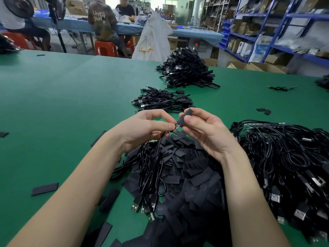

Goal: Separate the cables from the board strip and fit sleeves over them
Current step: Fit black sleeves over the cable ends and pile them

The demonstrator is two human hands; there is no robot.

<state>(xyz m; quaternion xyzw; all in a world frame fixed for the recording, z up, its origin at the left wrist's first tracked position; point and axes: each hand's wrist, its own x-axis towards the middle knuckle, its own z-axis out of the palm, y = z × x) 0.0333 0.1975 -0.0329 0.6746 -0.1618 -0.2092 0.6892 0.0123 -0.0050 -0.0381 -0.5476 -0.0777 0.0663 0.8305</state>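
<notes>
My left hand (144,128) pinches the end of a black cable (161,145), where a small board tip (175,128) with coloured wires shows between thumb and finger. The cable drops down to a loose bunch of USB cables (147,179) on the green table (53,104). My right hand (204,129) holds a flat black sleeve (185,116) between thumb and fingers, its lower end right at the board tip. Under both hands lies a heap of black sleeves (187,168).
A big tangle of black cables (284,157) fills the right side. Two piles of cables with sleeves on them (163,100) (188,70) sit farther back. Stray sleeves (45,188) dot the table at left. People sit at a blue bench behind; shelving stands at right.
</notes>
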